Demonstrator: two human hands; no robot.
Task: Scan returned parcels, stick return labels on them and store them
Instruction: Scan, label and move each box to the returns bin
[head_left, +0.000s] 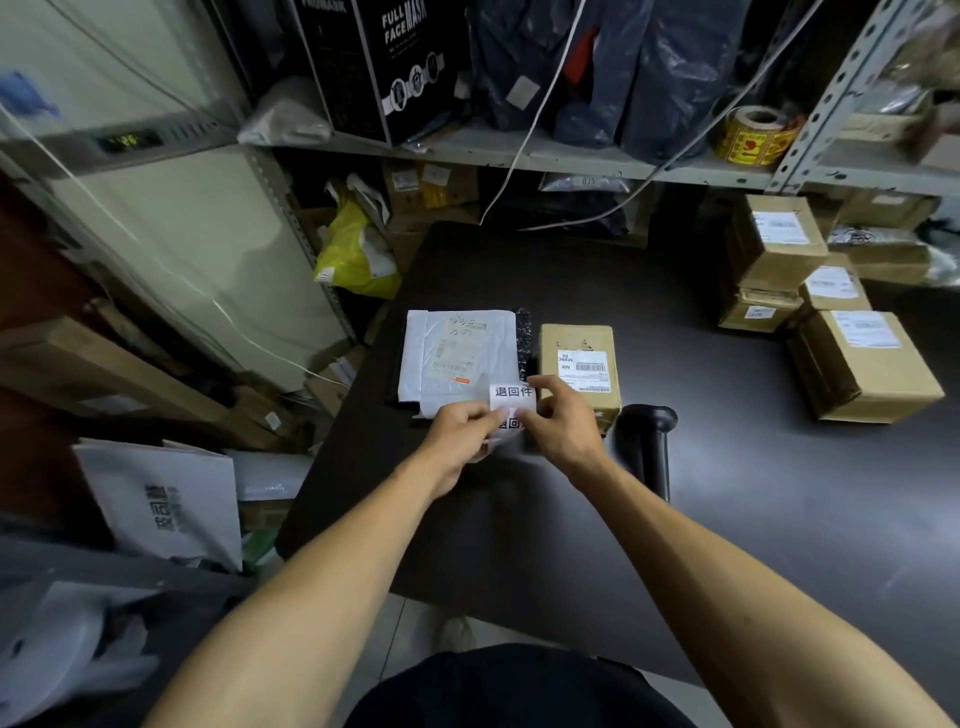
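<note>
Shelving of grey perforated metal (810, 130) is lining the far side of this cramped stockroom, crammed with dark plastic bags and a roll of yellow stickers (756, 136). Below it, the dark matte desk (727, 519) is taking up most of the space, with a stack of brown cardboard boxes (831, 312) sitting well off to the right. Nearer the middle, a flat white plastic mailer parcel (457, 356) is lying just ahead of both hands, its long axis running away from the person, and a small brown cardboard box with a barcode label (579, 364) is sitting just beside it on the right. A black handheld scanner (649, 441) is lying close to the right wrist.

Both hands are meeting over the mailer's near edge. The left hand (460, 434) is pinching the backing strip of white return labels (506, 423), while the right hand (561, 421) is pinching the top white return label printed with black characters (513, 392). That label is hovering at the mailer's near right corner, so the mailer looks like the likelier target, lying just forward and left of the right hand.
</note>
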